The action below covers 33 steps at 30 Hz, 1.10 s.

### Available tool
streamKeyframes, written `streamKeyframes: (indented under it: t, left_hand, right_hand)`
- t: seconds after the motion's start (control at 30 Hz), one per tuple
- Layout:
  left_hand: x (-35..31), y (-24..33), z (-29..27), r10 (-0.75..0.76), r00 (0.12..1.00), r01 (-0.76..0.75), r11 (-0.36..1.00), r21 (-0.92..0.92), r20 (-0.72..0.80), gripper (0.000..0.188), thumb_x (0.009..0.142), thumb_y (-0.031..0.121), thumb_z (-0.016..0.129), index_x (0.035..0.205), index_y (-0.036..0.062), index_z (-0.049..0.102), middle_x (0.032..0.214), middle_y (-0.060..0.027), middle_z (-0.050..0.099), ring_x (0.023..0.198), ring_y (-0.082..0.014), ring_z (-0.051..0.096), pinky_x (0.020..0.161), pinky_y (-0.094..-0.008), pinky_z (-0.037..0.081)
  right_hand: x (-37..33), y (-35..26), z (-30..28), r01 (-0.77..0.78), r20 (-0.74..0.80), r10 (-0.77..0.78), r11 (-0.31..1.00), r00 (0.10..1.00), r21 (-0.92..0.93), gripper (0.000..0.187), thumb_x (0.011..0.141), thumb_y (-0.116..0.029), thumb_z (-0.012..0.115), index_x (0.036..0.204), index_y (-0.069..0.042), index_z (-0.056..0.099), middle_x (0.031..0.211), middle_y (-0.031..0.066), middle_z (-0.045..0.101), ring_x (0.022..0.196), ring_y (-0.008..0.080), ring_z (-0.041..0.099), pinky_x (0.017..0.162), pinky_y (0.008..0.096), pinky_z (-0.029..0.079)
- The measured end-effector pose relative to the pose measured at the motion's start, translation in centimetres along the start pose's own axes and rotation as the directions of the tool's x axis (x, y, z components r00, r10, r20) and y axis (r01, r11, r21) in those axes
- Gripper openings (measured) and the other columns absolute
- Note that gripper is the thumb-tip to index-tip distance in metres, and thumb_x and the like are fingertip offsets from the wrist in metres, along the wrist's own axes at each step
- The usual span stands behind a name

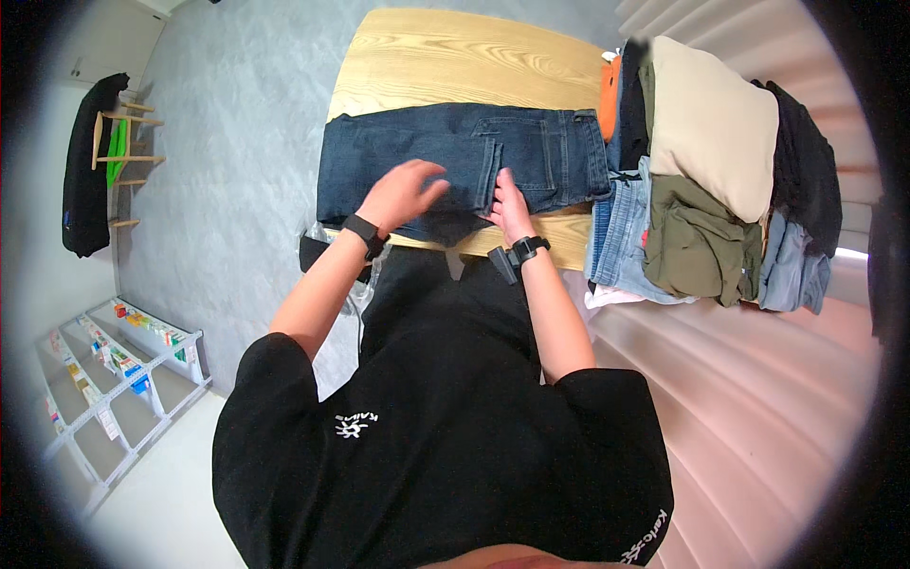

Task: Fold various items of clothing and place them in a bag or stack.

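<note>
A pair of dark blue jeans [403, 137] lies on the table, its waistband at the right and a back pocket facing up. One end is folded over, so a hem edge runs across the jeans just left of the pocket. My left hand [406, 194] is over the folded part, fingers apart and slightly bent, with nothing in it; whether it touches the denim I cannot tell. At the near end of the hem edge is my right hand [510, 207], fingers stretched out along the fold. Both wrists carry black bands.
The wooden table [455, 52] reaches beyond the jeans. At its right is a heap of clothes, with a beige folded item [711, 119], an olive garment [697, 237] and light blue denim [621, 228]. Pale curtains [730, 398] hang at right. A white rack [133, 389] stands at left.
</note>
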State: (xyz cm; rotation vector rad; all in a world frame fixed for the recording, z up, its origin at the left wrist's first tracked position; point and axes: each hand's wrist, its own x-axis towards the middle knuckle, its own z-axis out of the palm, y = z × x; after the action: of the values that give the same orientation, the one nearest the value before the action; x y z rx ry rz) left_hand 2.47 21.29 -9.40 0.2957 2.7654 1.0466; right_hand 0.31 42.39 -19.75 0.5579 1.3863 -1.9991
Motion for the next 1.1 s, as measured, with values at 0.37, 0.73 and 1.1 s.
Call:
streamKeyframes:
  t: [0.37, 0.73, 1.1]
  left_hand:
    - [6.9, -4.9, 5.8, -0.034, 0.978, 0.026, 0.999, -0.038, -0.208, 0.03, 0.082, 0.012, 0.056, 0.111, 0.0069, 0.057, 0.117, -0.014, 0.054, 0.105, -0.0332, 0.054, 0.086, -0.0383, 0.046]
    - [11.1, -4.4, 3.4, -0.101, 0.994, 0.105, 0.99, 0.097, -0.046, 0.019, 0.078, 0.018, 0.062, 0.093, 0.0064, 0.059, 0.093, -0.0148, 0.06, 0.088, -0.0332, 0.059, 0.074, -0.041, 0.047]
    - [6.3, -4.9, 2.3, -0.07, 0.99, 0.108, 0.938, 0.331, -0.126, 0.054, 0.076, 0.029, 0.066, 0.127, 0.0243, 0.047, 0.14, -0.0084, 0.035, 0.132, -0.0282, 0.027, 0.101, -0.0594, 0.022]
  right_hand:
    - [1.9, 1.0, 1.0, 0.308, -0.178, -0.575, 0.644, 0.799, -0.7, 0.042, 0.072, -0.024, 0.071, 0.1, -0.002, 0.049, 0.088, 0.017, 0.062, 0.082, 0.0291, 0.061, 0.074, 0.0366, 0.048]
    - [3.7, 0.6, 0.8, 0.507, 0.011, -0.549, 0.762, 0.835, -0.403, 0.026, 0.081, -0.01, 0.064, 0.098, -0.001, 0.046, 0.084, 0.0104, 0.059, 0.077, 0.0159, 0.058, 0.07, 0.0289, 0.046]
    - [1.4, -4.4, -0.4, 0.348, -0.043, -0.809, 0.299, 0.586, -0.888, 0.017, 0.078, -0.008, 0.056, 0.094, -0.004, 0.051, 0.09, 0.0172, 0.057, 0.088, 0.0357, 0.054, 0.077, 0.042, 0.043]
